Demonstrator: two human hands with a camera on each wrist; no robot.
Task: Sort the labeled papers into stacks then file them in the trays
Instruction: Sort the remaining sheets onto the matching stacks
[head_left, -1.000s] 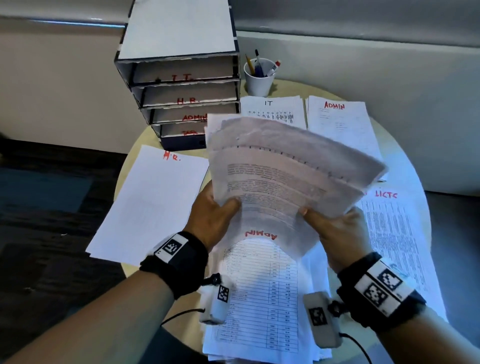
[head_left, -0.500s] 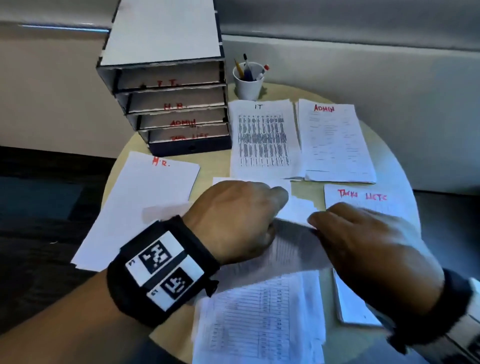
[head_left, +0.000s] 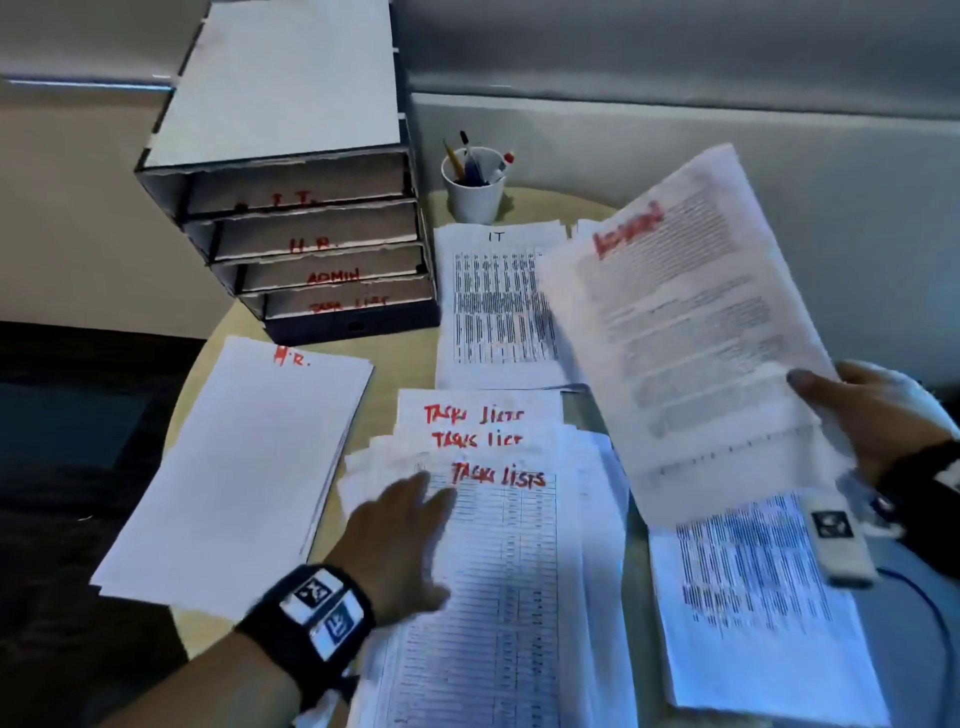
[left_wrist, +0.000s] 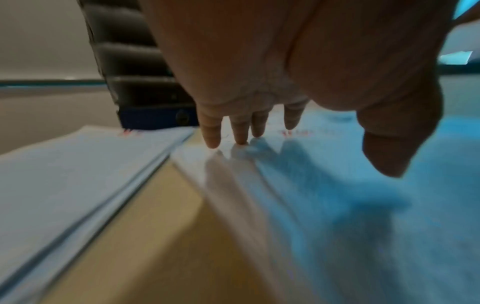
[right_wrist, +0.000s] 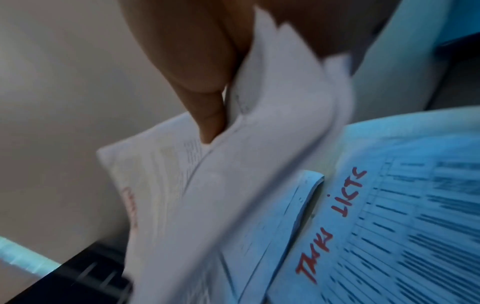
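Tray unit (head_left: 291, 234), four slots lettered in red from top to bottom: "I.T.", "H.R.", "ADMIN", "TASK LIST". HR stack (head_left: 234, 467) at the left: top sheet headed "H.R." in red. IT stack (head_left: 493, 301): top sheet headed "IT" in black. Fanned sheets (head_left: 488, 452) in the middle: three red headings, each reading approximately "TASKS LISTS". Lifted sheets (head_left: 691, 332): red heading blurred, not legible. Sheet (right_wrist: 389, 236) in the right wrist view: "TASKS LISTS" in red.
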